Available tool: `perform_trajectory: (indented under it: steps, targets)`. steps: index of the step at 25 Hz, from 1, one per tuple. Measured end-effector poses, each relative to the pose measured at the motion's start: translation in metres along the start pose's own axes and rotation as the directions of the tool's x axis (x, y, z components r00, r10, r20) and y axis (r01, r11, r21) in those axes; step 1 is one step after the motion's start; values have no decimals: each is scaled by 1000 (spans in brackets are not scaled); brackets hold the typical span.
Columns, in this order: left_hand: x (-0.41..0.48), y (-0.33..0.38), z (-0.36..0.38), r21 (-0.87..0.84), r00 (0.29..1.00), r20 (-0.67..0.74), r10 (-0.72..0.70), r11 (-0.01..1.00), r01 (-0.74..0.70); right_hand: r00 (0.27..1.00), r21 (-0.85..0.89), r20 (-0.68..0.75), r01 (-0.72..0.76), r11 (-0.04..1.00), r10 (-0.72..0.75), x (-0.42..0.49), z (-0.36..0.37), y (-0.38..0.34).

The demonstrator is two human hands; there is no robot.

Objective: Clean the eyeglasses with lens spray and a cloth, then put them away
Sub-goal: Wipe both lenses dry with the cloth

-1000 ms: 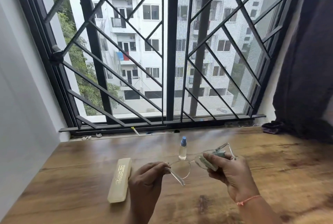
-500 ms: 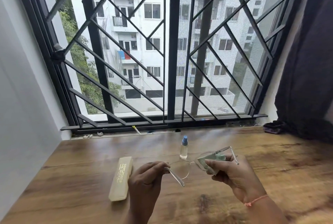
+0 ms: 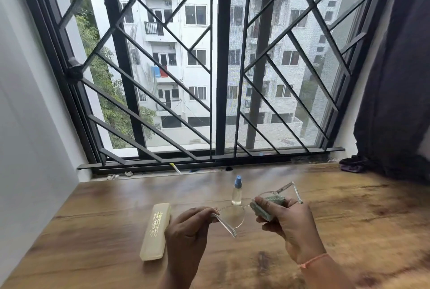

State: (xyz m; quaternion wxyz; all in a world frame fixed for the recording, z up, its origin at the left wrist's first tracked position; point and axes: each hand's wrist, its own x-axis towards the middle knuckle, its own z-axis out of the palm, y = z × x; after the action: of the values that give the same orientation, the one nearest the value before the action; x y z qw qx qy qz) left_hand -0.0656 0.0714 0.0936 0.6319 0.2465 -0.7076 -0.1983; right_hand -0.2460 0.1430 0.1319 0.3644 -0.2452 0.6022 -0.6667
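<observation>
Glasses [image 3: 232,216] held above table [image 3: 353,209]: L hand [image 3: 186,230] fingers pinch frame corner; R hand [image 3: 288,226] thumb & fingers pinch cloth [image 3: 264,210] round other lens. Risk: hard rubbing may twist thin frame; slack L pinch lets it drop near bottle [image 3: 236,192]

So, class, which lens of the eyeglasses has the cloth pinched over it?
The lens by the right hand, wrapped in the green cloth; the lens by the left hand is bare.

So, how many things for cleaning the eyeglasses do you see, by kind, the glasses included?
Clear-framed eyeglasses: 1
Folded green cloth: 1
Small clear spray bottle with blue cap: 1
Long cream glasses case: 1
Total: 4
</observation>
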Motion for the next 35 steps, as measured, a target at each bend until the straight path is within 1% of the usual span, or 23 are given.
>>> perform_trajectory:
  steps: [3,5,9,11,13,16,20,22,24,25,27,29,30,31,32,33,34,35]
  targets:
    - [-1,-2,-2,32,1000,-4,-3,999,3,993,51,74,-96,994,92,-1,3,5]
    - [0,-1,-2,35,1000,3,4,999,-4,993,70,64,-99,993,94,-1,3,5]
    - [1,1,-2,61,1000,9,16,998,-16,998,111,-64,13,994,-6,4,-4,1]
    - [1,2,-2,81,1000,11,23,996,-24,990,103,-121,81,991,-68,6,-8,-1]
    - [1,0,-2,96,1000,11,26,995,-27,976,57,-174,144,988,-132,6,-11,-2]
    - [1,-2,-2,132,999,11,35,991,-36,938,-77,-247,231,970,-243,6,-17,-2]
    - [5,-5,-3,231,1000,6,12,973,-13,896,-264,-238,313,912,-376,3,-23,-4]
    - [8,-5,-4,284,1000,21,-11,959,4,898,-287,-233,303,909,-373,-1,-25,-4]
    - [13,-4,-6,323,999,41,-3,946,-10,922,-242,-227,257,935,-313,-6,-27,-1]
    - [15,-3,-6,342,999,54,1,939,-20,943,-197,-214,215,956,-256,-9,-26,1]
    - [21,-1,-6,391,996,84,-8,920,-25,983,-68,-159,82,994,-92,-17,-20,4]
    - [26,2,-4,439,993,117,-25,898,-30,996,51,-25,-80,995,81,-27,-11,4]
    - [27,4,-3,459,990,137,-29,888,-37,987,96,62,-152,984,146,-33,-7,1]
    - [29,6,-2,475,987,157,-27,879,-51,973,126,150,-193,973,174,-37,-4,-4]
    - [31,7,-1,487,984,177,-18,871,-72,959,132,232,-196,972,162,-42,-1,-9]
    - [33,8,0,493,981,192,-4,865,-93,948,120,295,-159,980,118,-46,2,-16]
    - [34,9,1,492,979,203,14,863,-114,954,52,298,-35,998,18,-49,6,-20]
    - [35,10,1,487,977,212,24,864,-127,953,-105,256,196,975,-164,-50,8,-23]
